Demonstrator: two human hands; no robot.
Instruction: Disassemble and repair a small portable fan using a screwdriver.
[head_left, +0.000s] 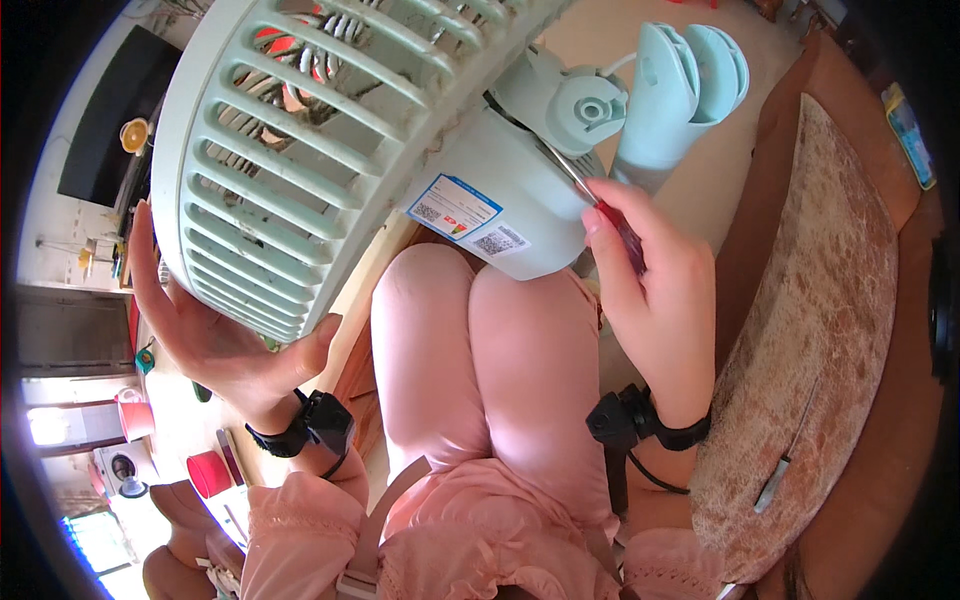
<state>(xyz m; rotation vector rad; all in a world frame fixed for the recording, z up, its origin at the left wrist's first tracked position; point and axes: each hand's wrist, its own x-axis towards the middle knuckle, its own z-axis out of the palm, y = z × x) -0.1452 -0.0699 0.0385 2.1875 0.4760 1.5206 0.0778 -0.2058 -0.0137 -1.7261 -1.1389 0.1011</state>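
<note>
Two fingertips of the right hand [655, 285] are pinching a red-handled screwdriver [627, 238], its tip getting lost at a dark gap [510, 113] in the light green fan [545, 225] at the knees [425, 285]. The left hand [235, 360], thumb pointing right, is gripping the grille's near-left rim [168, 175], some fingers hiding behind; the far edge is being cut off. Inside, metal coils [310, 92] are showing only partly.
</note>
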